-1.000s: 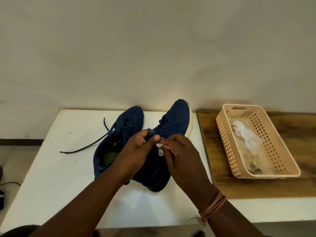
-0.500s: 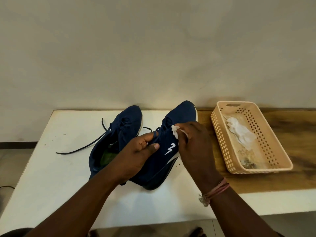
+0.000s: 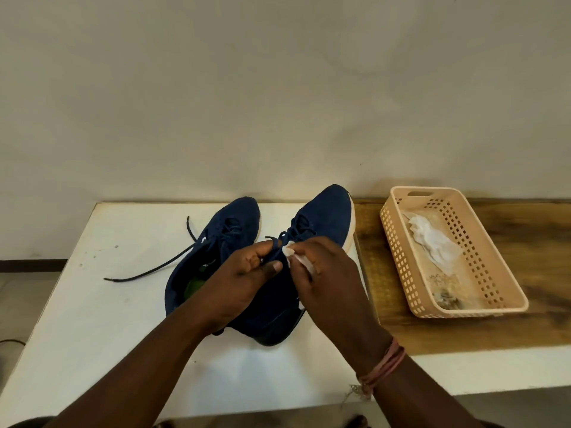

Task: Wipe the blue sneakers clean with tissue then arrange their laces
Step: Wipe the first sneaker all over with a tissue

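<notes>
1. Both hands cover the middle of the right sneaker (image 3: 327, 211); what the basket's (image 3: 497, 285) far corner holds is unclear.
2. A basket with crumpled tissue (image 3: 432, 239) sits on the wooden board (image 3: 543, 267) beside the white table (image 3: 92, 319).
3. The left hand (image 3: 244, 282) pinches the shoe's lace (image 3: 275, 239); the right hand's (image 3: 327, 273) fingers grip a tissue wad (image 3: 293, 254) against it. The left sneaker (image 3: 234, 220) lies alongside.

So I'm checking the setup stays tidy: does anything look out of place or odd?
One loose lace trails from the left sneaker across the white table. The basket holds a crumpled tissue and some debris.
</notes>
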